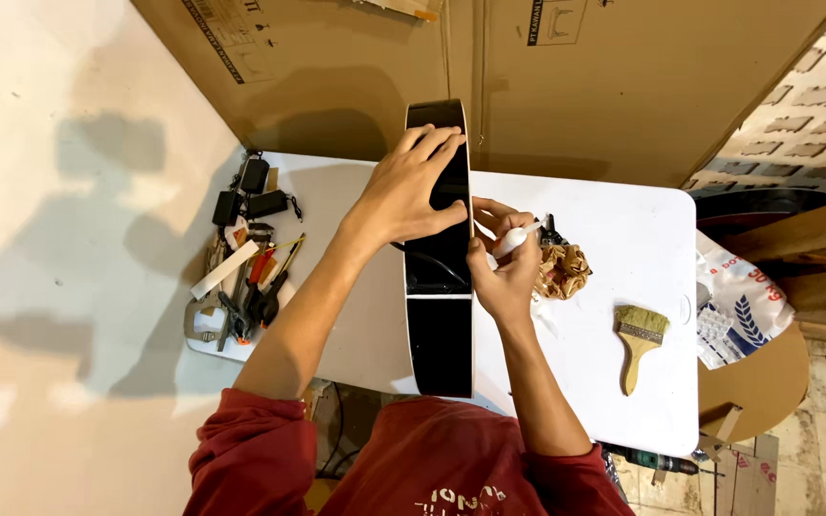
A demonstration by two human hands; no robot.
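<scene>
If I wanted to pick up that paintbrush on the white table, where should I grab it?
Probably by the wooden handle of the paintbrush. It lies flat on the white table, bristles pointing away from the person and the handle end pointing toward them. The handle is narrow and bare, with open table either side, so coming from above with the grip across the handle, below the metal band, looks easiest.

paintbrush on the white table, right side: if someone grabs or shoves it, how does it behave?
The paintbrush lies flat, so a push would probably slide it, not roll it. Its wooden handle looks stiff and likely light. The wide bristles look splayed and would probably flex if pressed. It rests on the table apart from the right hand.
</scene>
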